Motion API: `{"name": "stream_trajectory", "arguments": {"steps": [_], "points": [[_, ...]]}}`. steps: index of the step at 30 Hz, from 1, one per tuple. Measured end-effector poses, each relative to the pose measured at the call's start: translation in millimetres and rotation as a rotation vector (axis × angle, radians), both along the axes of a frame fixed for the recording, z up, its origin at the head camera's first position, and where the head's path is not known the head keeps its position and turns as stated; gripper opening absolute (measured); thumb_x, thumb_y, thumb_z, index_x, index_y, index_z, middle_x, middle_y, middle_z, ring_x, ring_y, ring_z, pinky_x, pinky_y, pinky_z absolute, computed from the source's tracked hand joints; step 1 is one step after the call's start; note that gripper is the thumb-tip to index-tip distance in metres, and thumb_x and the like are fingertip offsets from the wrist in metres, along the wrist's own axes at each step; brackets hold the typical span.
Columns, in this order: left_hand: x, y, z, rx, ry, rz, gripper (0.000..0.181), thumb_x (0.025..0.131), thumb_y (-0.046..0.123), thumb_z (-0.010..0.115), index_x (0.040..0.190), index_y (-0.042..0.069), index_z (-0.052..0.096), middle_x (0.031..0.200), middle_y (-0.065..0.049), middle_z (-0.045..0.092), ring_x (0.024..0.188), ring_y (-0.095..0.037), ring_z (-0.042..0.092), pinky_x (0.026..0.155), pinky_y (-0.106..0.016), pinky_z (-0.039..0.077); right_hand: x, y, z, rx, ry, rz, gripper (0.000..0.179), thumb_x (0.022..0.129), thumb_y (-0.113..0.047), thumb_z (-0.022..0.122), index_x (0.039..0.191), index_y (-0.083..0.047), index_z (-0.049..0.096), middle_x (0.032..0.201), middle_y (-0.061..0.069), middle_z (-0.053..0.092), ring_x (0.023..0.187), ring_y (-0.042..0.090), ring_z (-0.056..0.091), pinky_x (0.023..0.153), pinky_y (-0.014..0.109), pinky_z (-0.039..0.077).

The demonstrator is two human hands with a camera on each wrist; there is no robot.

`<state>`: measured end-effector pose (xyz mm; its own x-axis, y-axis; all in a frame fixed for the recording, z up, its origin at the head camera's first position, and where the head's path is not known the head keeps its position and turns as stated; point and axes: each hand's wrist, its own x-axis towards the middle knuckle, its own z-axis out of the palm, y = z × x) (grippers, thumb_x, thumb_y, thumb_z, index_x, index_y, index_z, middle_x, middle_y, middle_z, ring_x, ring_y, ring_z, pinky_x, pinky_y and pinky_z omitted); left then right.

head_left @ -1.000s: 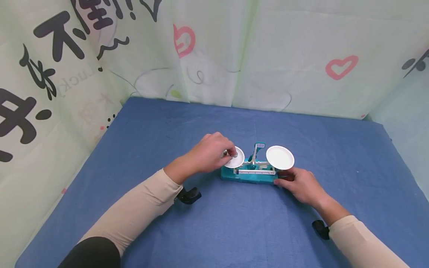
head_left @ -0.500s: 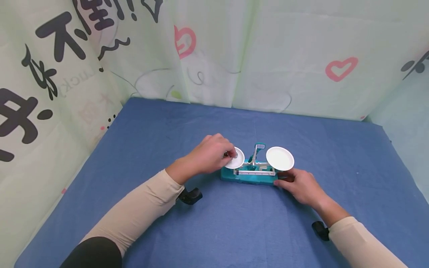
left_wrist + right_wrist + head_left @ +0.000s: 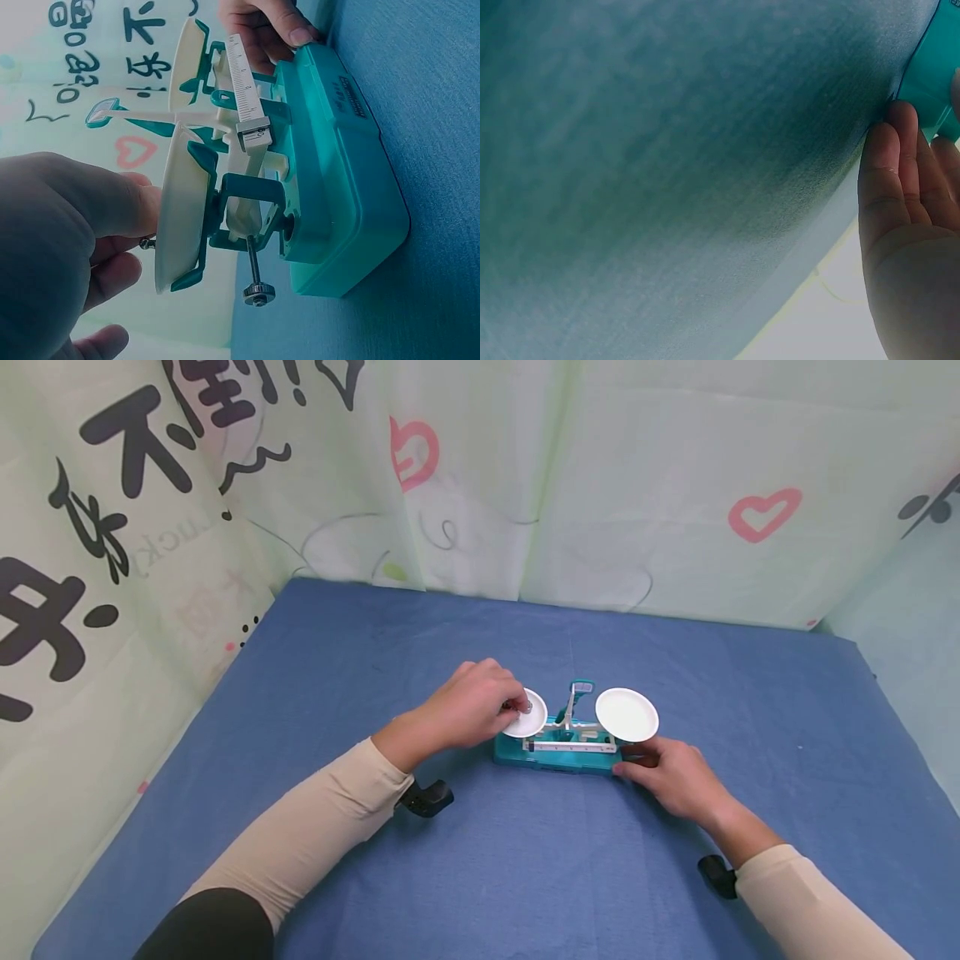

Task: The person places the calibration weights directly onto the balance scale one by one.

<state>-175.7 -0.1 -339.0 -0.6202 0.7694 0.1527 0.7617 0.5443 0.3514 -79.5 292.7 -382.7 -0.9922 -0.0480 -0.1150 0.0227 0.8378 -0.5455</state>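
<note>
A teal balance scale (image 3: 558,757) with two white pans stands on the blue cloth. Over its left pan (image 3: 531,723), my left hand (image 3: 474,706) pinches a small silvery metal weight (image 3: 147,243) between thumb and fingers, right against the pan's face. Most of that weight is hidden by the fingers. At the other end, my right hand (image 3: 675,774) holds the base, its thumb at the front and its fingers (image 3: 883,150) at the end. The right pan (image 3: 627,713) bears nothing visible. A graduated beam (image 3: 244,79) carries a slider, and a threaded adjusting knob (image 3: 259,292) sticks out below.
Blue cloth (image 3: 480,877) covers the table around the scale. A pale printed curtain (image 3: 637,468) hangs along the back and left edges. Black wrist camera mounts (image 3: 426,798) sit under both forearms.
Almost nothing differs. The whole head view has shifted down very slightly; both hands keep their places at the scale.
</note>
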Motion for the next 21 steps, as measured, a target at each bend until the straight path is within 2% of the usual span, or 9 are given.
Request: {"name": "stream_trajectory", "arguments": {"steps": [8,12,16,21], "points": [[-0.8,-2.5,2.7,0.008,-0.020,0.014,0.015,0.095,0.011,0.068,0.105,0.016,0.077,0.105,0.004,0.070,0.103,-0.020,0.054,0.089,-0.040,0.043,-1.1,0,-0.2,0.005,-0.008,-0.002,0.038,0.090,-0.024,0.075,0.116,0.004,0.069,0.101,0.014,0.074,0.095,0.029,0.069,0.082,0.048,0.053],[-0.8,-7.0,4.8,0.020,-0.059,0.032,0.018,0.095,0.012,0.068,0.112,0.014,0.075,0.112,0.001,0.070,0.107,-0.022,0.055,0.094,-0.043,0.043,-1.6,0,-0.9,0.008,-0.005,-0.003,0.038,0.090,-0.024,0.075,0.115,0.004,0.069,0.101,0.014,0.074,0.095,0.029,0.069,0.082,0.048,0.052],[-1.1,-16.5,5.1,0.064,-0.114,0.062,0.022,0.095,0.013,0.069,0.117,0.010,0.073,0.116,-0.002,0.069,0.110,-0.020,0.057,0.097,-0.038,0.045,-2.0,0,-1.7,0.011,-0.010,-0.003,0.038,0.090,-0.024,0.075,0.116,0.004,0.068,0.102,0.015,0.073,0.095,0.030,0.069,0.082,0.048,0.053],[-4.6,-33.7,3.9,0.132,-0.136,0.095,0.024,0.094,0.013,0.071,0.117,0.008,0.072,0.115,-0.005,0.069,0.108,-0.020,0.060,0.097,-0.037,0.046,-1.1,1,-0.9,0.006,-0.024,-0.008,0.040,0.090,-0.026,0.075,0.116,0.003,0.068,0.103,0.015,0.073,0.095,0.028,0.069,0.081,0.046,0.053]]}}
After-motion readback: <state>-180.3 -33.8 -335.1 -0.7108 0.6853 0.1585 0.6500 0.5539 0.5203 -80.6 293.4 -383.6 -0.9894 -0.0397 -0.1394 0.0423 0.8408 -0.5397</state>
